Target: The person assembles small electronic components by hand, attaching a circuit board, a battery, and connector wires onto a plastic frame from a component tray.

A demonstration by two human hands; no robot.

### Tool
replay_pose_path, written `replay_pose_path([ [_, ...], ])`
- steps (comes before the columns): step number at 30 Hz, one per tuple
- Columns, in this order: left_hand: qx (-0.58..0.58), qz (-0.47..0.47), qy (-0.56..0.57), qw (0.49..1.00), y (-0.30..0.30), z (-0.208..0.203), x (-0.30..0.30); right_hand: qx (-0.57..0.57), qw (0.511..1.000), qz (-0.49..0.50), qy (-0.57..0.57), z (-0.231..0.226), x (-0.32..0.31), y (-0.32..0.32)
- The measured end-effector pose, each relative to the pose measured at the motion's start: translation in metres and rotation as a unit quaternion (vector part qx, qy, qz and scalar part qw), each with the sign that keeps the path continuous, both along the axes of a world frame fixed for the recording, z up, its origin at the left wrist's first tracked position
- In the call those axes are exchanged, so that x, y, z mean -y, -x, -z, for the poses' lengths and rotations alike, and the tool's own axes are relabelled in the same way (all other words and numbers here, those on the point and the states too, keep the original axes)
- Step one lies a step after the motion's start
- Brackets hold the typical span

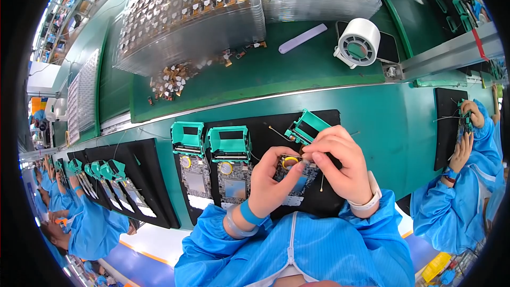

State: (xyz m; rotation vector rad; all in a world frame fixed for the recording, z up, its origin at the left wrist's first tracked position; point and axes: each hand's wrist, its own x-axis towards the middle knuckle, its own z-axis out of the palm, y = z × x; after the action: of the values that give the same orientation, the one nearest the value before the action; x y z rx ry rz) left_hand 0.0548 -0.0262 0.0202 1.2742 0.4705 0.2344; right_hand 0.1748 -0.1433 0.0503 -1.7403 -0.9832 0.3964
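Observation:
My left hand (273, 180) and my right hand (340, 166) meet over a circuit board (300, 185), each closed in a pinch. A thin cable shows between their fingertips; its exact course is hidden by the fingers. The board carries a yellow-rimmed round cell (289, 162), and a green plastic frame (309, 125) sits tilted at its far end. One thin wire end lies left of this frame, another below my right hand. To the left, two similar boards (195, 180) (234, 185) lie with green frames (187, 137) (229, 142) attached. All rest on a black mat (260, 133).
Beyond the mat, stacked clear trays (191, 48) hold small parts, with a loose pile of parts (171, 81) before them. A white fan (358, 43) and a pale bar (303, 38) lie farther right. Co-workers sit at both sides, one person's hands (463, 149) at another mat.

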Motion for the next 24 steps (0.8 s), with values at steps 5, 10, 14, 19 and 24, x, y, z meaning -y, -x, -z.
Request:
replay_pose_path([
  [5,-0.022,-0.049,-0.046,0.998,0.003,0.003,0.006,-0.029,0.999,-0.031,0.002,0.004,-0.002,0.004],
  [10,-0.012,-0.067,-0.08,0.994,0.004,0.007,0.007,-0.073,0.997,-0.034,-0.018,0.006,-0.004,0.004],
  [14,-0.022,-0.044,-0.067,0.997,0.001,0.006,0.003,-0.052,0.997,-0.028,-0.051,0.007,-0.003,-0.008],
  [19,-0.012,-0.028,-0.029,0.999,0.003,0.006,0.0,0.103,0.97,0.217,-0.045,0.009,0.003,-0.059],
  [24,0.003,-0.034,-0.014,0.999,0.005,0.007,0.003,0.153,0.955,0.251,-0.041,0.013,-0.005,-0.108],
])
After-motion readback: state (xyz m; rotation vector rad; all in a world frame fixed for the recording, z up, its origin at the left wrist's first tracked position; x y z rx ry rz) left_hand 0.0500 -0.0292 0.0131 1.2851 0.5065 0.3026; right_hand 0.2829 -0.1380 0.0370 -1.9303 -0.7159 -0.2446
